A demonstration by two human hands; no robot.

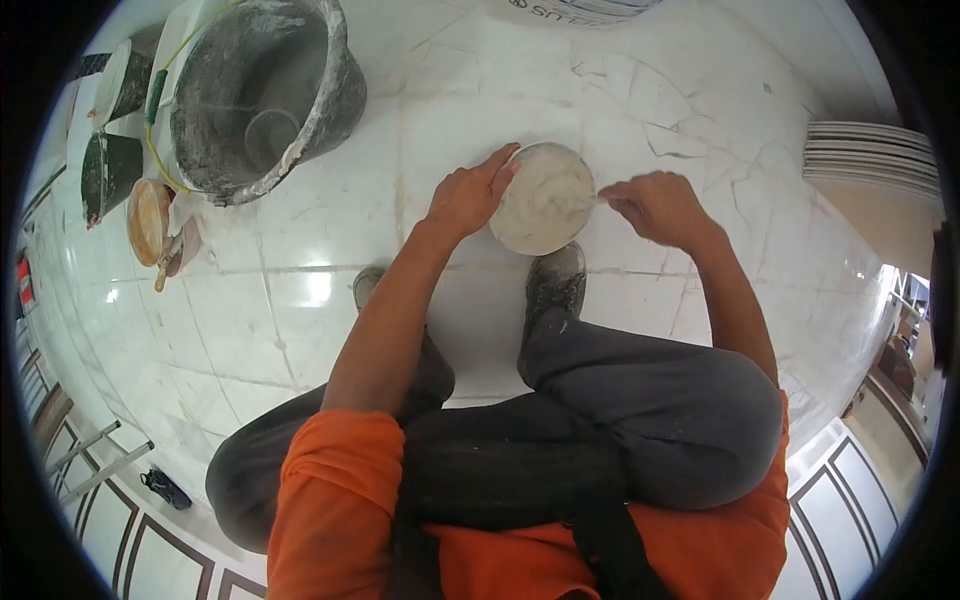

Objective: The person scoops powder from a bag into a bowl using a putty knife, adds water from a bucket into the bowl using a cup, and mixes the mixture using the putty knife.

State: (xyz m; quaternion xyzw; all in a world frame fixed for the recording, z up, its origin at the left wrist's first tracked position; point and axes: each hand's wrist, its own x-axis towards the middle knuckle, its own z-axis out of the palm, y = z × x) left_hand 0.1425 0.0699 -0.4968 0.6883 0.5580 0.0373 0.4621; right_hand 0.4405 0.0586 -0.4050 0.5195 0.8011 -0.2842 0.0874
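Note:
A round white bowl (528,246) stands on the tiled floor before my shoes, holding a thick, off-white paste (545,190). My left hand (472,194) grips the bowl's left rim, its thumb side along the edge. On the opposite side, my right hand (660,205) is closed, fingers pinched around a thin tool (594,201) that reaches over the rim into the paste. Most of that tool is hidden by fingers and paste, so its kind is unclear.
At upper left is a large, paste-smeared black bucket (350,95). Beside it are a dark green container (112,170) and a tan bowl (148,222). Stacked tiles or panels (870,155) lie at right. Another container (590,10) shows at the top. A shoe (165,488) lies lower left.

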